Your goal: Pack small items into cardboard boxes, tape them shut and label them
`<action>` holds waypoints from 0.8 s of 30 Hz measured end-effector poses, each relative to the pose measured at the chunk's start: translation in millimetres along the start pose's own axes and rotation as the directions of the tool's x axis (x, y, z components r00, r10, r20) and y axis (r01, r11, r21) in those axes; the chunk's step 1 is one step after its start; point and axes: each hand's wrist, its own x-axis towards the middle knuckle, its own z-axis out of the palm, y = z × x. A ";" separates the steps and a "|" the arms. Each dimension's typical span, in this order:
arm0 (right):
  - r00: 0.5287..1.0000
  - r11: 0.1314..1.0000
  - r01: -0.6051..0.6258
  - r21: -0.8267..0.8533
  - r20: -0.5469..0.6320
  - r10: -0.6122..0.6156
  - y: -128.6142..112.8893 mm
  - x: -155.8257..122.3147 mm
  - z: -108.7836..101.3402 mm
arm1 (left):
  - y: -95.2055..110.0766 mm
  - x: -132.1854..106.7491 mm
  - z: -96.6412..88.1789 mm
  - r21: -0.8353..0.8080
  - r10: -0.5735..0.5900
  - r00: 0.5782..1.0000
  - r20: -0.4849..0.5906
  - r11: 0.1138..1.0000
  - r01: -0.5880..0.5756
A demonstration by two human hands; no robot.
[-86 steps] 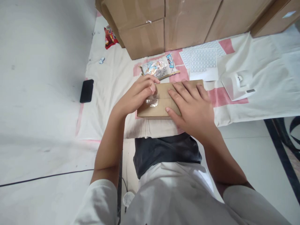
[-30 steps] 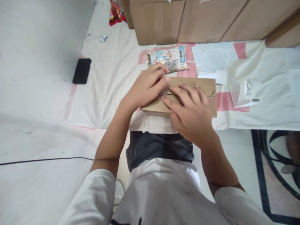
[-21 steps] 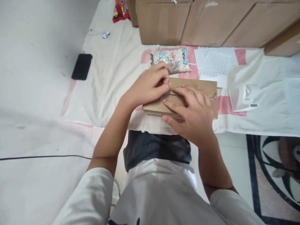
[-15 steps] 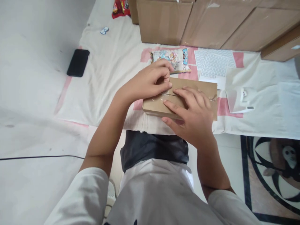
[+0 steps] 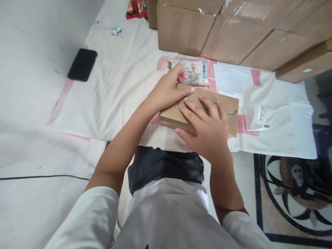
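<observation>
A small closed cardboard box (image 5: 232, 107) lies on the cloth close to the front edge, with a seam and glossy clear tape along its top. My left hand (image 5: 173, 86) rests at its far left part, thumb stretched out onto the top and the other fingers loosely curled over the far edge, with a gap between them. My right hand (image 5: 207, 126) lies on the top with fingers spread, its thumb near the front side. Just beyond the box is a printed clear plastic package (image 5: 195, 71), partly covered by my left hand.
Large taped cardboard boxes (image 5: 185, 31) line the back right. White sheets of printed labels (image 5: 230, 81) and a white object (image 5: 256, 117) lie right of the box. At left are a black phone (image 5: 82, 65) and a small blue-and-white piece (image 5: 116, 31). Red packets (image 5: 136, 8) sit behind.
My left thumb has slid slightly right along the box top, and its curled fingers have opened away from it. My right hand has shifted slightly left. The camera view has turned a little.
</observation>
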 end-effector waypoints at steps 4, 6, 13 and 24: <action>0.997 0.998 0.031 0.045 0.071 -0.035 -17.8 -3.2 -5.5 | -3.3 -2.3 1.5 -0.044 0.013 1.000 -0.016 0.999 -0.014; 0.991 0.988 0.095 0.119 0.084 -0.105 -23.2 -17.5 -13.2 | -1.1 -4.9 1.0 -0.045 0.019 1.000 -0.023 0.999 -0.020; 0.913 0.705 0.366 0.607 -0.382 -0.144 19.0 -75.5 -23.5 | 3.7 -5.2 -4.2 -0.020 -0.089 0.996 -0.030 0.996 0.088; 0.620 0.582 -0.778 0.236 0.144 0.771 249.3 61.8 21.5 | 12.5 -6.4 -8.7 -0.020 -0.155 0.987 0.046 0.987 0.156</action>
